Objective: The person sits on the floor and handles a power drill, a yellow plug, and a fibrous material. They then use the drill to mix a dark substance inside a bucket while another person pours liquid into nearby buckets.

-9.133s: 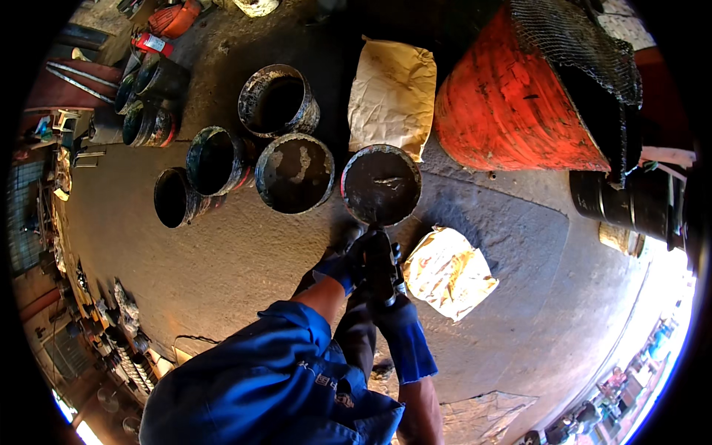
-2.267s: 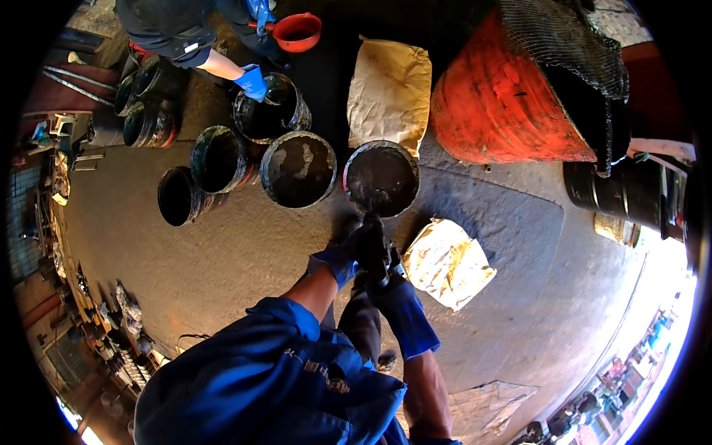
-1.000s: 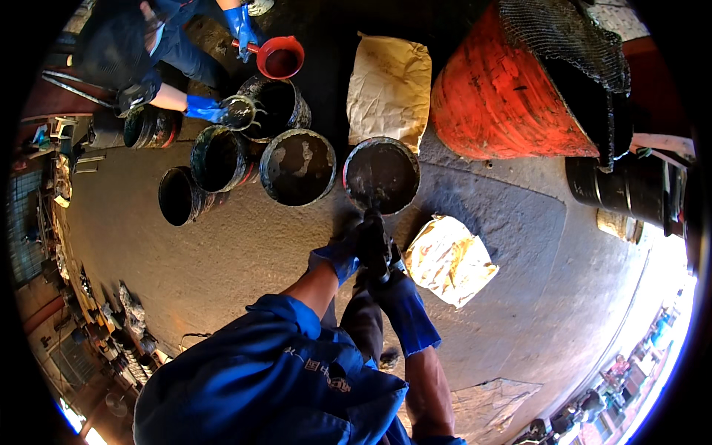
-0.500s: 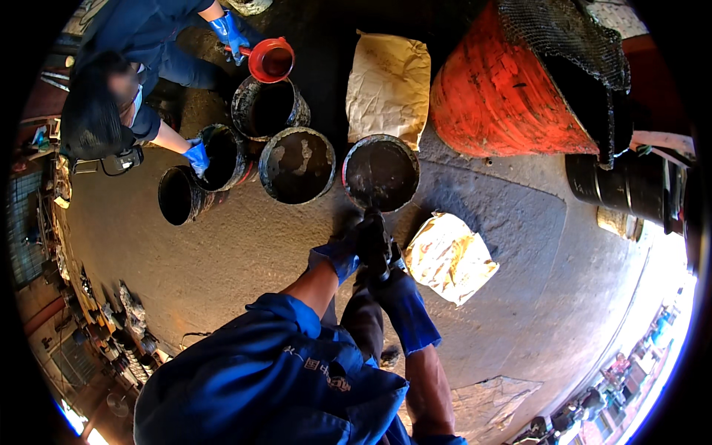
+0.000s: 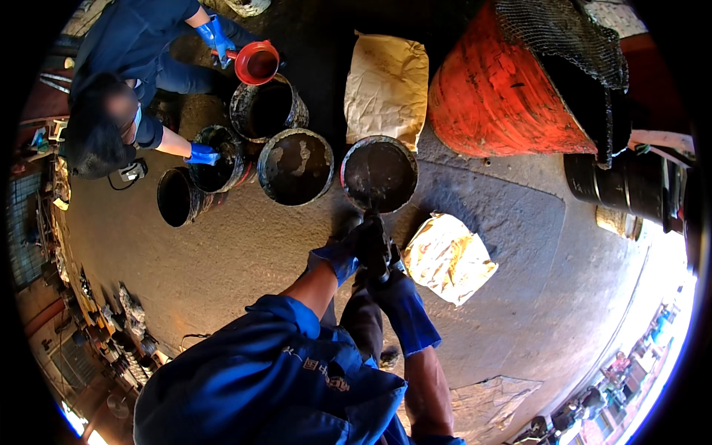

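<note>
My left hand (image 5: 338, 256) and my right hand (image 5: 399, 295), both in blue gloves, are closed around a dark drill-like power tool (image 5: 377, 248). From its far end a thin shaft reaches over the near rim into a round bucket (image 5: 413, 187) of dark material. What is at the shaft's tip cannot be made out. My left hand is at the tool's left side, and my right hand grips lower at its right. Shadow hides most of my fingers. A crumpled paper sack (image 5: 449, 259) lies just right of the tool.
Left of my bucket stands another filled bucket (image 5: 297, 169), then several dark buckets. A co-worker (image 5: 137, 55) bends over them, holding a red dipper (image 5: 256, 64). A paper sack (image 5: 387, 89) lies behind my bucket. A large red drum (image 5: 504, 93) leans at the far right.
The co-worker's red dipper has shifted left and slightly nearer, tilting. Their other gloved hand has moved up and right within a dark bucket. My hands and the tool stay nearly in place.
</note>
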Tool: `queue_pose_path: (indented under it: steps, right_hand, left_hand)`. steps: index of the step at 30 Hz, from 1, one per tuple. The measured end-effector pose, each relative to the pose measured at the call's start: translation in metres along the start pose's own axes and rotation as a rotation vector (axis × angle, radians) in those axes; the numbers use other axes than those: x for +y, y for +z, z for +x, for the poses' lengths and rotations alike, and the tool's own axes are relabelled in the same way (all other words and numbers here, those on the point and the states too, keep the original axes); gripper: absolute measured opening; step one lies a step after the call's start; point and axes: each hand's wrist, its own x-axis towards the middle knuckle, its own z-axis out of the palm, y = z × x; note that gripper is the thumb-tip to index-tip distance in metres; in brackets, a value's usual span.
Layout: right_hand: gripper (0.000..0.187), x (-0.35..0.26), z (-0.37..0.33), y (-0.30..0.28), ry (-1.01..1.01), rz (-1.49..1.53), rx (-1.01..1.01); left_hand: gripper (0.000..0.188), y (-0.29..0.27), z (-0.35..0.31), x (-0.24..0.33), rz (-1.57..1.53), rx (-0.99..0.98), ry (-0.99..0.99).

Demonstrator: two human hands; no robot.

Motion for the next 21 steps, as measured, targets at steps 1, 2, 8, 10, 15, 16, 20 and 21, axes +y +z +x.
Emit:
queue_pose_path:
  steps: [1, 2, 8, 10, 15, 16, 20, 21]
  right_hand:
    - [0.042, 0.001, 0.001, 0.001, -0.033, 0.01, 0.02]
    - [0.042, -0.006, 0.0, 0.001, -0.034, 0.016, -0.004]
    - [0.042, -0.009, -0.004, -0.01, 0.026, 0.001, -0.013]
    - [0.042, -0.012, -0.006, -0.013, 0.029, -0.033, 0.006]
    - [0.043, -0.033, -0.009, -0.025, 0.071, -0.064, -0.053]
    - [0.043, -0.028, -0.008, -0.022, 0.072, -0.063, -0.047]
    - [0.043, -0.029, -0.009, -0.023, 0.103, -0.104, -0.059]
    - [0.043, -0.031, -0.01, -0.026, 0.133, -0.134, -0.085]
  left_hand:
    - [0.021, -0.014, -0.002, 0.009, 0.017, 0.022, 0.039]
    - [0.019, -0.035, -0.009, 0.026, 0.169, -0.041, -0.005]
    - [0.031, -0.018, -0.004, 0.008, 0.182, 0.193, 0.014]
    - [0.043, -0.016, -0.002, 0.007, 0.278, 0.378, 0.062]
    - [0.01, -0.024, -0.002, 0.013, 0.221, -0.193, -0.133]
    - [0.01, -0.026, -0.002, 0.014, 0.221, -0.194, -0.138]
    - [0.01, -0.025, -0.011, 0.016, 0.455, 0.202, 0.023]
    - [0.01, -0.024, -0.01, 0.016, 0.479, 0.238, 0.04]
